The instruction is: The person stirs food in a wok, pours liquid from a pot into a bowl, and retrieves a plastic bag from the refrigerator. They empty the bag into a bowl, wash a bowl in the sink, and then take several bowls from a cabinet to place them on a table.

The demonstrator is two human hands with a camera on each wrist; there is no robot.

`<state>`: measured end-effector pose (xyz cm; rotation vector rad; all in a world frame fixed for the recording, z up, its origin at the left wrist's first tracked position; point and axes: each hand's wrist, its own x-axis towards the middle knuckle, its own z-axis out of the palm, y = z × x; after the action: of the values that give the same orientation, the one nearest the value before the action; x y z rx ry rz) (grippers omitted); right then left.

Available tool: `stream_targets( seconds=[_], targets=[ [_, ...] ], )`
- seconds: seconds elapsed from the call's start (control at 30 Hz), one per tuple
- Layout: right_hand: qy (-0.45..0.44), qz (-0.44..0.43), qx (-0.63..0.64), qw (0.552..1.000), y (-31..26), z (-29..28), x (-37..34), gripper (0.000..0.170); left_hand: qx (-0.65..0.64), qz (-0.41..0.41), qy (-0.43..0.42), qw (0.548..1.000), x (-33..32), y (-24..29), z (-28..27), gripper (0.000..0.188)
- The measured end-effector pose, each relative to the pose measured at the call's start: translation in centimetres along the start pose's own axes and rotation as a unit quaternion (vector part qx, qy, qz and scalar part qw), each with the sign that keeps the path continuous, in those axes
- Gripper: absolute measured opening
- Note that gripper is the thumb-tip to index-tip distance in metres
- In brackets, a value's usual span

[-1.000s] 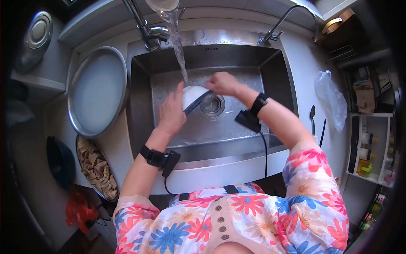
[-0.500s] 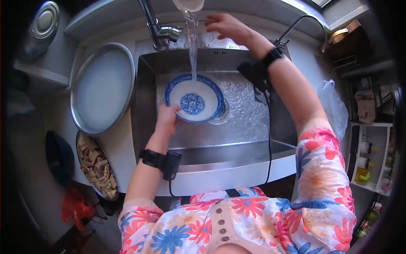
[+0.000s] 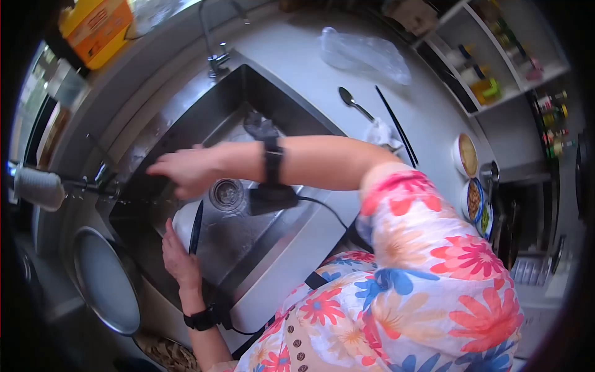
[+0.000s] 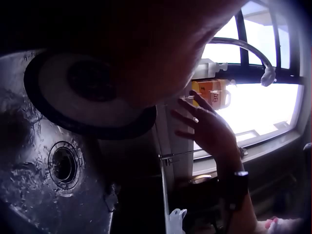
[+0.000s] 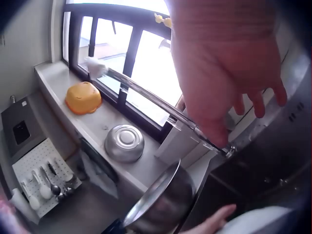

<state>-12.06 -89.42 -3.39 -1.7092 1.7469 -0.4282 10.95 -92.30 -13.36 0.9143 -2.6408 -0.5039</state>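
In the head view my left hand [image 3: 180,257] grips a white bowl [image 3: 186,222] that is tilted on its side low in the sink [image 3: 291,118]. The left wrist view shows the bowl's dark blue rim and round blue centre pattern, with the hand's dark shape over its edge. My right hand [image 3: 195,167] is above the sink, fingers spread and holding nothing. It reaches toward the chrome faucet [image 3: 105,180], whose spout has a white cover [image 3: 38,188]. From the right wrist, the faucet pipe [image 5: 151,100] runs close behind the thumb. The drain [image 3: 227,194] lies beside the bowl.
A large metal basin [image 3: 127,310] stands left of the sink, near a dish of pale sliced pieces [image 3: 164,353]. Right of the sink lie a plastic bag [image 3: 365,56], a spoon [image 3: 356,102] and dark chopsticks [image 3: 396,124]. Small filled bowls [image 3: 468,155] stand farther right.
My head view has turned right. The right hand left the bowl and moved to the faucet side. My left hand keeps the bowl, now tipped over again. The thick water stream no longer shows.
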Motion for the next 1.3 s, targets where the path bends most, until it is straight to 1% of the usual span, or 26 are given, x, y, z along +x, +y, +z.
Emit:
stream_targets(
  seconds=[0.1, 0.17, 0.23, 0.3, 0.33, 0.37, 0.4, 0.43, 0.47, 0.5, 0.53, 0.57, 0.6, 0.7, 0.8, 0.83, 0.87, 0.9, 0.93, 0.97, 1.07, 1.13, 1.17, 1.23, 1.27, 1.3],
  targets=[
    [0.091, 0.063, -0.105, 0.988, 3.7, 0.9, -12.0, 0.066, -0.01, 0.018, -0.007, 1.0, -0.2, -0.8, 1.2, 0.074],
    [0.157, 0.202, -0.159, 0.953, 7.0, 1.4, -20.1, 0.067, -0.014, 0.031, -0.002, 0.999, 0.1, -0.7, 1.3, 0.075],
    [0.123, 0.382, -0.281, 0.872, 8.3, 1.9, -26.9, 0.065, -0.027, 0.041, 0.013, 0.999, 0.5, -0.7, 1.4, 0.075],
    [0.171, 0.456, -0.316, 0.814, 11.6, 3.7, -31.6, 0.056, -0.042, 0.039, 0.015, 0.998, 1.0, -0.6, 1.1, 0.072],
    [0.174, 0.457, -0.312, 0.815, 13.6, 4.5, -33.4, 0.056, -0.233, -0.065, -0.003, 0.97, 1.4, -1.0, 1.4, 0.069],
    [0.231, 0.435, -0.288, 0.821, 15.7, 4.8, -34.8, 0.046, -0.411, -0.168, -0.019, 0.896, 1.8, -1.3, 1.5, 0.067],
    [0.287, 0.406, -0.263, 0.827, 17.0, 4.9, -35.9, 0.037, -0.523, -0.163, 0.044, 0.836, 2.0, -1.7, 2.6, 0.059],
    [0.405, 0.384, -0.137, 0.818, 17.2, 4.7, -36.6, 0.029, -0.559, -0.257, -0.036, 0.788, 2.0, -3.1, 2.4, 0.05],
    [0.504, 0.349, 0.002, 0.79, 17.2, 4.3, -36.9, 0.022, -0.552, -0.369, -0.016, 0.747, 1.7, -4.8, 3.6, 0.043],
    [0.555, 0.312, 0.047, 0.77, 18.0, 3.7, -37.8, 0.02, -0.663, -0.462, -0.037, 0.589, 1.9, -4.5, 4.4, 0.042],
    [0.6, 0.282, 0.096, 0.742, 18.5, 3.2, -38.8, 0.019, -0.705, -0.442, -0.081, 0.549, 1.6, -1.9, 2.9, 0.047],
    [0.621, 0.272, 0.195, 0.708, 18.2, 3.1, -39.1, 0.018, -0.769, -0.445, -0.102, 0.448, 1.7, -1.5, 3.7, 0.054],
    [0.638, 0.265, 0.288, 0.663, 17.2, 2.9, -39.3, 0.018, -0.797, -0.435, -0.098, 0.407, 1.8, 0.5, 3.2, 0.052],
    [0.647, 0.159, 0.397, 0.631, 10.6, 3.8, -35.6, 0.018, -0.856, -0.397, -0.118, 0.309, 2.0, 6.7, 3.8, 0.046],
    [0.587, -0.015, 0.416, 0.694, 2.7, 5.9, -30.9, 0.021, -0.893, -0.344, -0.146, 0.249, 0.6, 14.1, 4.8, 0.044],
    [0.49, -0.16, 0.642, 0.568, 1.5, 7.4, -29.6, 0.029, -0.902, -0.323, -0.169, 0.233, -0.1, 15.9, 5.9, 0.047],
    [0.559, -0.127, 0.361, 0.735, 0.1, 8.8, -28.1, 0.037, -0.928, -0.229, -0.25, 0.153, -0.8, 17.2, 7.4, 0.044],
    [0.534, -0.111, 0.099, 0.833, -0.4, 8.7, -27.9, 0.042, -0.934, -0.132, -0.327, 0.068, -1.8, 18.7, 8.5, 0.041],
    [0.56, -0.076, -0.089, 0.82, -1.4, 9.3, -27.8, 0.036, -0.953, -0.114, -0.24, 0.147, -3.6, 22.4, 7.3, 0.039],
    [0.561, -0.072, -0.12, 0.816, -0.6, 9.6, -28.0, 0.039, -0.952, -0.106, -0.247, 0.147, -4.2, 23.8, 6.9, 0.039],
    [0.586, -0.066, -0.126, 0.798, -0.1, 7.7, -31.0, 0.039, -0.94, -0.134, -0.305, 0.069, -5.9, 26.1, 6.7, 0.038],
    [0.635, -0.058, -0.095, 0.765, 0.6, 5.8, -32.2, 0.033, -0.89, -0.278, -0.265, 0.247, -6.7, 26.7, 6.6, 0.04],
    [0.636, -0.059, -0.094, 0.764, 0.7, 4.8, -32.5, 0.033, -0.889, -0.277, -0.266, 0.249, -7.0, 26.8, 6.5, 0.04],
    [0.543, -0.047, 0.241, 0.803, 1.2, 2.2, -32.8, 0.033, -0.903, -0.231, -0.33, 0.151, -7.2, 26.9, 5.9, 0.043],
    [0.489, -0.054, 0.292, 0.82, 3.2, 1.3, -32.3, 0.036, -0.885, -0.261, -0.302, 0.239, -7.6, 27.1, 5.0, 0.046],
    [0.491, -0.056, 0.294, 0.818, 3.8, 0.8, -32.3, 0.036, -0.884, -0.261, -0.303, 0.243, -7.6, 26.6, 4.7, 0.046]
  ],
)
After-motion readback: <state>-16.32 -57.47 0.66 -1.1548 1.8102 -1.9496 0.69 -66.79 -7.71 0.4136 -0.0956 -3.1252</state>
